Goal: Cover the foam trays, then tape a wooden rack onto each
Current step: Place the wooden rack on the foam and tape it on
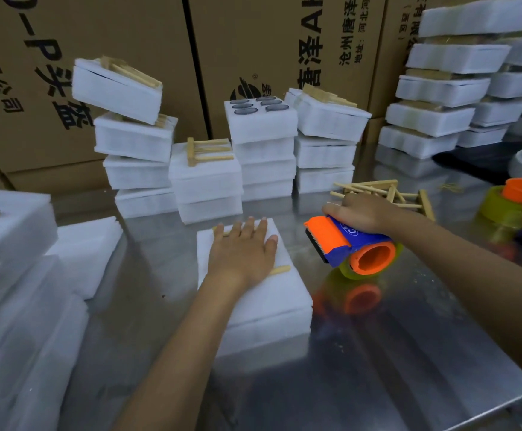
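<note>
A covered white foam tray (272, 303) lies on the steel table in front of me. My left hand (243, 251) presses flat on its top, fingers straight, pinning a wooden rack (279, 270) whose ends stick out beside the hand. My right hand (363, 209) grips an orange and blue tape dispenser (351, 247) just right of the tray, its toothed blade facing the tray. A loose pile of wooden racks (387, 194) lies behind that hand.
Stacks of foam trays (205, 181) stand at the back, some with racks on top, one open tray (259, 115) showing round holes. More stacks (433, 88) rise at the right, foam sheets (88, 244) at the left. A second tape dispenser (514, 203) sits far right. Cardboard boxes (129, 42) wall the rear.
</note>
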{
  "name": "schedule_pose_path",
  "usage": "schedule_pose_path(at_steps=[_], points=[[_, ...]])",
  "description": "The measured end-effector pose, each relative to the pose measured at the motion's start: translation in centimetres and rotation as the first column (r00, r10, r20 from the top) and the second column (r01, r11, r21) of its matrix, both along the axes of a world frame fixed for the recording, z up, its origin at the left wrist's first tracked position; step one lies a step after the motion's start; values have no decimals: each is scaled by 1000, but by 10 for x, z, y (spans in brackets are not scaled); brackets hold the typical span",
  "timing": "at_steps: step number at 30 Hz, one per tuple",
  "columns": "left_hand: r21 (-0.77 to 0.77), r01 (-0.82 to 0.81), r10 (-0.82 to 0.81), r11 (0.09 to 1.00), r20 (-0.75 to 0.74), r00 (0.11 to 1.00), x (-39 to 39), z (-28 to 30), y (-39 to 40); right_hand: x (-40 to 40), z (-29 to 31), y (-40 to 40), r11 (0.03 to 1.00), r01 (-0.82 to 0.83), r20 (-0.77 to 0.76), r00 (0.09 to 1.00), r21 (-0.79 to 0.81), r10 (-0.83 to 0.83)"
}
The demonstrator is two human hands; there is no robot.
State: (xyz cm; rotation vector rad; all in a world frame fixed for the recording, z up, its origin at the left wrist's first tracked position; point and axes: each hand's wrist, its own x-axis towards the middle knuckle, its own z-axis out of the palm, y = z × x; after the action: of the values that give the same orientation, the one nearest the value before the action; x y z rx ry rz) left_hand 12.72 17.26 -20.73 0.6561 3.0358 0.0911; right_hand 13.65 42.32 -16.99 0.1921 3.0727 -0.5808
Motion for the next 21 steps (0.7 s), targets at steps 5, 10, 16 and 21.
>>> schedule_pose_path(at_steps=[5,10,16,21], points=[[1,20,-20,1000,12,1000,0,1,-2,-2,2,3,1000,-26,29,999,5,26],[-6,17,-17,1000,-6,1000,1,2,-5,5,-1,41,998,29,10,1000,52,-29],[-22,34,-34,999,-7,999,4,4,-4,10,7,73,983,110,40,992,150,-117],[-46,40,-40,998,14,999,2,5,-5,-11,-28,58,976,108,132,982,189,-135]])
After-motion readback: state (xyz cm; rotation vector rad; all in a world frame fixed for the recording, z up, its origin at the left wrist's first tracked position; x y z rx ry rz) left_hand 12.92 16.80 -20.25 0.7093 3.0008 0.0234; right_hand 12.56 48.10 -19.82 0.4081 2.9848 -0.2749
